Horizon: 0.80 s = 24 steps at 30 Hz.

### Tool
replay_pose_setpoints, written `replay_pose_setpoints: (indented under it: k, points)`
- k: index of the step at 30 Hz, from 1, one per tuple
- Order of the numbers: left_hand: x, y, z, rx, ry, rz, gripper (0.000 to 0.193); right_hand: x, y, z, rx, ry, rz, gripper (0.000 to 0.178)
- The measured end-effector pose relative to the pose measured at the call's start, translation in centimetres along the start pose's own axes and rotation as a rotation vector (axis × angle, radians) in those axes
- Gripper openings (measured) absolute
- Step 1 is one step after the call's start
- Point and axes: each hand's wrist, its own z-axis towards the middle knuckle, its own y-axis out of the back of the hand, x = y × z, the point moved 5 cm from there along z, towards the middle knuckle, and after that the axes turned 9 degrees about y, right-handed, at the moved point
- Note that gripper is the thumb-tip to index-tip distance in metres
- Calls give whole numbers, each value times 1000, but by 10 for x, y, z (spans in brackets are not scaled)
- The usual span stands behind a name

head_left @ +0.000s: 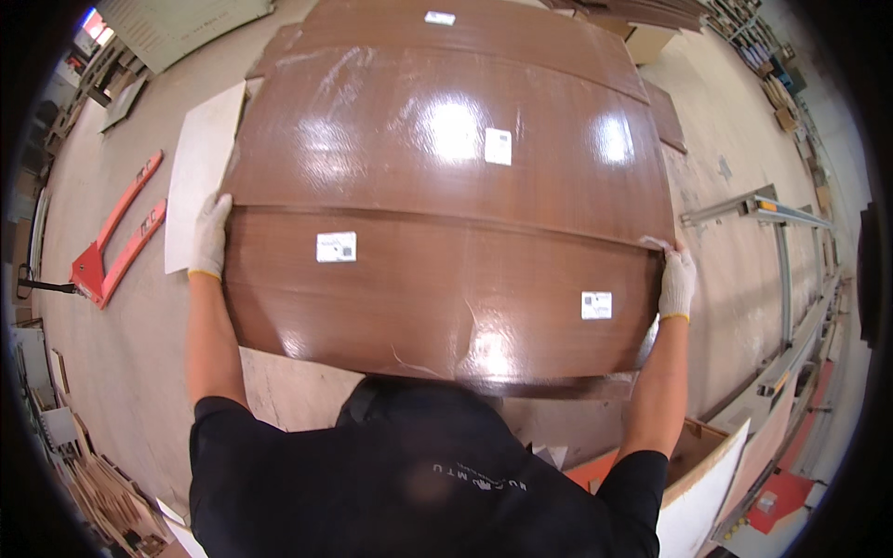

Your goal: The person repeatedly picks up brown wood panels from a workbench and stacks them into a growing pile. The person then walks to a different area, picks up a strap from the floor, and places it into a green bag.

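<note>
Brown wood-look panels in shiny clear film, with white labels, lie overlapping in front of me. My left hand (pixel 212 234), in a white knit glove with a yellow cuff, is closed at the left end of the upper brown panel (pixel 400 139), near its front corner. Gloved the same way, my right hand (pixel 679 282) closes on that panel's right front corner, where the film is crumpled. The front edge of the upper panel lies across a nearer brown panel (pixel 446 288), which reaches almost to my body. Both hands' fingertips are partly hidden by the panel edges.
On the floor at the left is a red pallet jack (pixel 90 270), beside a white board (pixel 200 139). A metal frame (pixel 786 219) stands on the right. An open wooden box (pixel 693 451) sits near my right elbow. Wood strips (pixel 102 493) are piled at lower left.
</note>
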Motion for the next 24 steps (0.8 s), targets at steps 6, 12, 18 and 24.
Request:
replay_pose_setpoints:
  k: [6,12,18,24]
  points:
    - [-9,-2,3,-44,53,122,65,23,-4,-10,63,125,-268,49]
    - [27,-4,18,-182,-2,310,54,60,-30,-31,8,249,-813,33]
    - [-66,-36,-47,-343,-516,84,51,130,-32,-107,-372,487,-689,25]
    - [-180,-124,-170,-7,-575,81,51,298,-88,-279,416,928,452,43]
